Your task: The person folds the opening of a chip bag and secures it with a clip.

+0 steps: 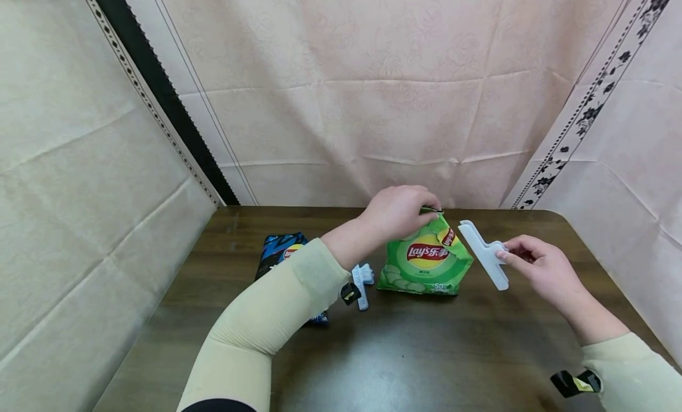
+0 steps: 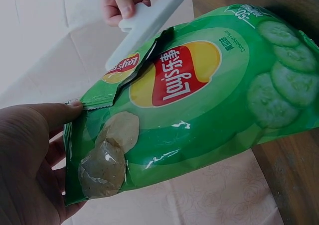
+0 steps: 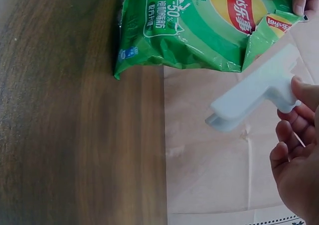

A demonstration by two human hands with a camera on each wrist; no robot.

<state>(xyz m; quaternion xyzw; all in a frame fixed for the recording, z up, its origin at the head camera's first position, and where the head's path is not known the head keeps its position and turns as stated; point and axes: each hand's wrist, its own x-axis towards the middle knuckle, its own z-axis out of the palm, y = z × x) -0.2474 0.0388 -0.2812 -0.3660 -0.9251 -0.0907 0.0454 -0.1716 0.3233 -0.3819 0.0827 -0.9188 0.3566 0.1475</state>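
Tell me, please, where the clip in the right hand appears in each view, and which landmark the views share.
Head: the pale clip is right of centre, just right of the green Lay's bag.
Left wrist: pale clip near the top, slightly left of centre.
Right wrist: pale clip right of centre, below the bag.
Shared landmark: the bag.

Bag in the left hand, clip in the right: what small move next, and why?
Probably bring the pale clip to the folded flap of the green bag: the right hand pinches the clip, a gap separates it from the bag in the head view, and the left hand holds the bag near its top.
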